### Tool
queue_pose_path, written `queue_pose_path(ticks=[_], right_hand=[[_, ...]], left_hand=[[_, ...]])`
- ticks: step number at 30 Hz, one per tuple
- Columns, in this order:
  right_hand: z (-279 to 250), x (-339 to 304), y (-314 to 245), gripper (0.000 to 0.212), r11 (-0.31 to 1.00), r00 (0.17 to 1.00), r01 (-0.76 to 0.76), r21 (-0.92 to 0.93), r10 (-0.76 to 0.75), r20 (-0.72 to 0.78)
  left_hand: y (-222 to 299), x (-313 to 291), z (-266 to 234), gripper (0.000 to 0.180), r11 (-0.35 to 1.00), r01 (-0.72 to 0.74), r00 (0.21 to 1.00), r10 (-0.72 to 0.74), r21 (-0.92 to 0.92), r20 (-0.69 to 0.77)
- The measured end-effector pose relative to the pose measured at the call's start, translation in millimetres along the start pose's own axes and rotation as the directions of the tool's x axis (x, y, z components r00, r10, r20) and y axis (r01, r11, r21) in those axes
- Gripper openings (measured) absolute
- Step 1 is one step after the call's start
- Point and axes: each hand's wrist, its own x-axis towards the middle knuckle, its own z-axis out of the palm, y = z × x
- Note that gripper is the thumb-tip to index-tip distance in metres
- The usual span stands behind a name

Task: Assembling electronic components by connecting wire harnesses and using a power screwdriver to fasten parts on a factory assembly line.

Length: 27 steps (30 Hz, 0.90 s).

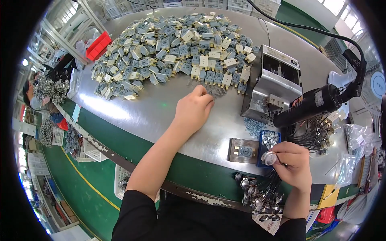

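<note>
Left hand (194, 109) reaches far across the metal table (132, 116), fingers curled shut, tips down on a small cluster of springs (215, 90); whether a spring is pinched cannot be told. Just beyond lies one large heap of blue-and-cream parts (177, 48), too many to count, spread over the far left and middle of the table.

Right hand (293, 164) sits near the table's near edge, right side, fingers closed around one round metal disc (269, 158) with dark wires running off it. Below that hand a bunch of the same wired discs (257, 197) hangs over the edge; a dozen or so, exact count unclear.

One grey fixture block (243, 151) with one blue part seated in it lies just left of the right hand. One blue tray (268, 140) of small metal bits touches the block's right side. A scatter of screws (254, 127) lies just beyond it.

One metal box machine (273, 82) stands right of the heap. One black power screwdriver (317, 102) hangs on a cable in front of it. One red bin (98, 45) sits far left. A pile of wired pieces (315, 134) lies right of the tray.
</note>
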Motion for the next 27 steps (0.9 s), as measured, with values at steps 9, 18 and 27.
queue_pose_path(ticks=[9, 18, 27], right_hand=[[-4.5, -2.2, -2.4, 0.014, 0.994, 0.997, 0.069, 0.088, -0.073, 0.037], [-2.7, -2.1, -3.7, 0.011, 0.997, 0.998, 0.057, 0.06, -0.057, -0.007], [-2.4, -3.4, -3.5, 0.011, 0.996, 0.998, 0.069, 0.05, -0.068, -0.014]], left_hand=[[0.2, 8.4, -0.5, 0.014, 0.998, 0.057, 0.997, -0.057, 0.009, 0.053], [-0.9, 17.5, -4.5, 0.013, 0.997, 0.043, 0.989, -0.052, 0.066, 0.139], [8.1, 20.5, -12.5, 0.017, 1.0, 0.019, 0.971, -0.019, 0.003, 0.239]])
